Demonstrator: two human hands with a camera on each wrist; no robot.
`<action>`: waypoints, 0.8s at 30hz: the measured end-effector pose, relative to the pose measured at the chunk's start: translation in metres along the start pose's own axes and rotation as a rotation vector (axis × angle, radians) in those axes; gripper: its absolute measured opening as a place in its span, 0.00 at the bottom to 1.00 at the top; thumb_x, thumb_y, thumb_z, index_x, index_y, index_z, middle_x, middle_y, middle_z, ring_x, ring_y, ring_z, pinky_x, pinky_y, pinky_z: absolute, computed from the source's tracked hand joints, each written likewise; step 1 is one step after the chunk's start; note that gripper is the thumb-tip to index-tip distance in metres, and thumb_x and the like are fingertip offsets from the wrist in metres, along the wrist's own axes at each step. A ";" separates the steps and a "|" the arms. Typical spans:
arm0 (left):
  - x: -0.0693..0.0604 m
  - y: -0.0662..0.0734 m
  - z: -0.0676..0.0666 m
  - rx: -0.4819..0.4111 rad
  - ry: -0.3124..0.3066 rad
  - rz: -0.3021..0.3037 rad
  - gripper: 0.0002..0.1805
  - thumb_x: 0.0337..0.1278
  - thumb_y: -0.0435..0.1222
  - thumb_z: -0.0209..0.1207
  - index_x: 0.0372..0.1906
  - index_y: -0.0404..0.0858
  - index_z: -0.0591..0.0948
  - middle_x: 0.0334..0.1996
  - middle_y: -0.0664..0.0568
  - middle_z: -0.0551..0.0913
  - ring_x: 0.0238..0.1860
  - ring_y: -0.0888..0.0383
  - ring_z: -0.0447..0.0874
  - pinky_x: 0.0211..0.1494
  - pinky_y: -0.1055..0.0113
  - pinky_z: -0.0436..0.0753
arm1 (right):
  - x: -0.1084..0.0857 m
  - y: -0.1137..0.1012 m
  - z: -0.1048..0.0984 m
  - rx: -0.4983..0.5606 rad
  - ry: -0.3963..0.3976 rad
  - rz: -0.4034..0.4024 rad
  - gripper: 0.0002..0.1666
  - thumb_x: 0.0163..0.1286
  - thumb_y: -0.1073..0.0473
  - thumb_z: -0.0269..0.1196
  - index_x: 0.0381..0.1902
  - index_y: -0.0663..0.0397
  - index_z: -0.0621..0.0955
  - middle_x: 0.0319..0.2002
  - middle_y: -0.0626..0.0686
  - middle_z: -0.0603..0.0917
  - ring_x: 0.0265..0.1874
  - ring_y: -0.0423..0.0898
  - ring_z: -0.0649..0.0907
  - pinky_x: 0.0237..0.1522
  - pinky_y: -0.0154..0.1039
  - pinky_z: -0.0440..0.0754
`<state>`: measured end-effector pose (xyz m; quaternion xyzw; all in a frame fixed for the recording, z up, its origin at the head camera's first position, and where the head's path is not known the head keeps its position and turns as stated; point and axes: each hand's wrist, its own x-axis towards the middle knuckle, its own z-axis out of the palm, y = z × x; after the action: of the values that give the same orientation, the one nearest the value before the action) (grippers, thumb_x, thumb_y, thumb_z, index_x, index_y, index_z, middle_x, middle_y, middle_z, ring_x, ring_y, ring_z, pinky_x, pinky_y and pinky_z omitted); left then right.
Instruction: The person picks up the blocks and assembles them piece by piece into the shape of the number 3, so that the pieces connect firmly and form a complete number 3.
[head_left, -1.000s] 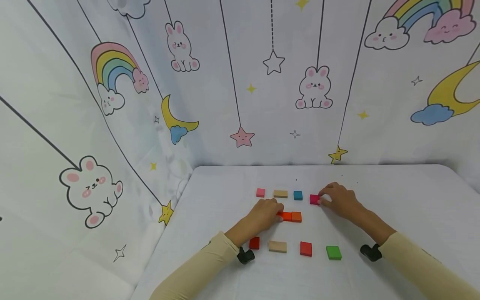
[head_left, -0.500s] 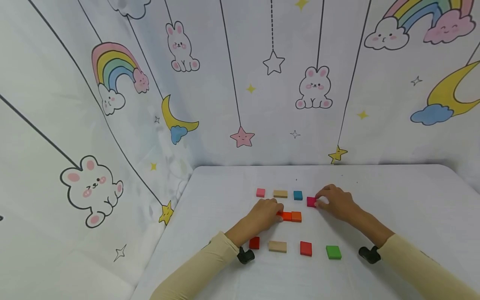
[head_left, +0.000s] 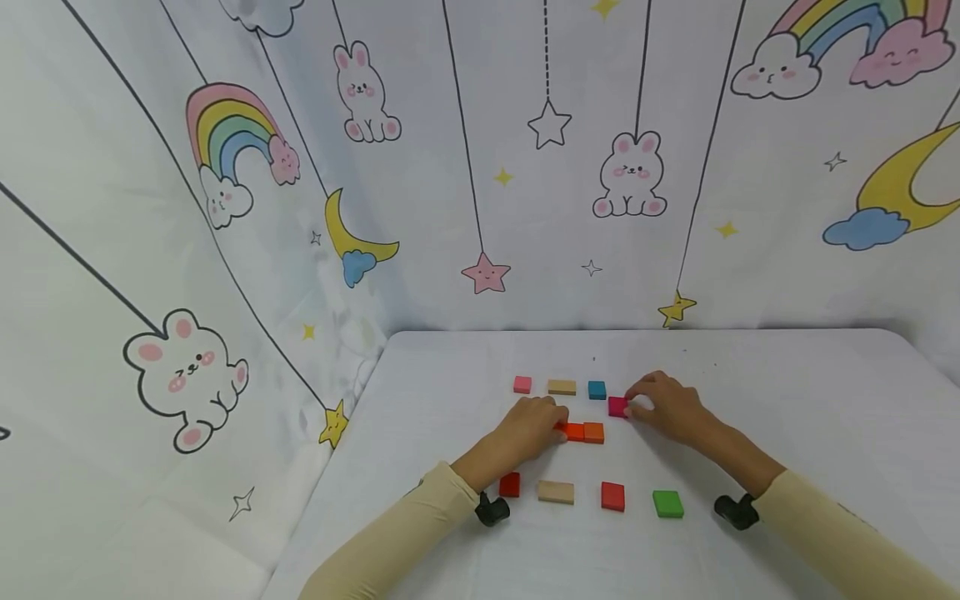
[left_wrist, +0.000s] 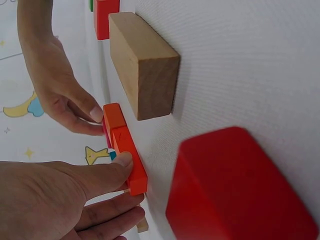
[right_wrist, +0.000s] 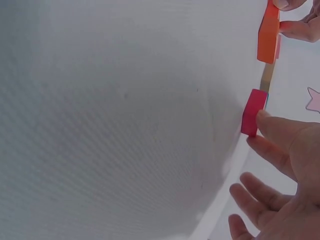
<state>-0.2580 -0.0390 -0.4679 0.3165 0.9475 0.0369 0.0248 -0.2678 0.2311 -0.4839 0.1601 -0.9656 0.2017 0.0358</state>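
Note:
In the head view the left hand (head_left: 525,429) pinches the left end of a red-orange block (head_left: 573,432), which touches an orange block (head_left: 593,432) on its right. The left wrist view shows the thumb on the near face of the red-orange block (left_wrist: 131,165) and fingers at its end. Up and to the right, the right hand (head_left: 671,408) holds a crimson block (head_left: 617,407) between thumb and index finger. In the right wrist view the crimson block (right_wrist: 254,112) stands apart from the orange block (right_wrist: 268,40), the other fingers spread.
Behind lie a pink block (head_left: 522,384), a tan block (head_left: 562,387) and a blue block (head_left: 596,390). Nearer are a dark red block (head_left: 510,485), a tan block (head_left: 556,492), a red block (head_left: 612,497) and a green block (head_left: 667,503) on the white table (head_left: 825,400).
The right hand and the crimson block have moved left and slightly nearer the front, towards the orange blocks. The left hand has stayed in place.

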 end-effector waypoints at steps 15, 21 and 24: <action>0.001 0.000 0.001 0.006 0.006 0.003 0.12 0.69 0.45 0.69 0.52 0.47 0.88 0.40 0.56 0.86 0.36 0.63 0.79 0.44 0.72 0.78 | -0.001 -0.013 0.004 0.018 -0.025 0.001 0.17 0.65 0.56 0.76 0.50 0.54 0.89 0.55 0.66 0.82 0.58 0.66 0.80 0.51 0.73 0.80; 0.001 0.000 0.002 0.000 0.004 -0.003 0.12 0.69 0.45 0.69 0.53 0.47 0.88 0.40 0.56 0.86 0.37 0.63 0.79 0.45 0.72 0.78 | -0.001 -0.016 0.006 0.021 -0.041 0.001 0.16 0.66 0.56 0.75 0.50 0.53 0.89 0.56 0.67 0.82 0.59 0.66 0.80 0.53 0.74 0.79; 0.001 0.000 0.001 0.002 0.001 -0.004 0.12 0.69 0.45 0.69 0.53 0.47 0.88 0.39 0.55 0.86 0.36 0.62 0.78 0.44 0.72 0.78 | -0.001 -0.018 0.007 0.029 -0.048 0.000 0.15 0.66 0.56 0.76 0.49 0.52 0.89 0.56 0.67 0.82 0.59 0.67 0.79 0.53 0.75 0.79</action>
<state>-0.2586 -0.0383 -0.4690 0.3146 0.9482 0.0359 0.0241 -0.2610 0.2133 -0.4839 0.1655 -0.9631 0.2119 0.0104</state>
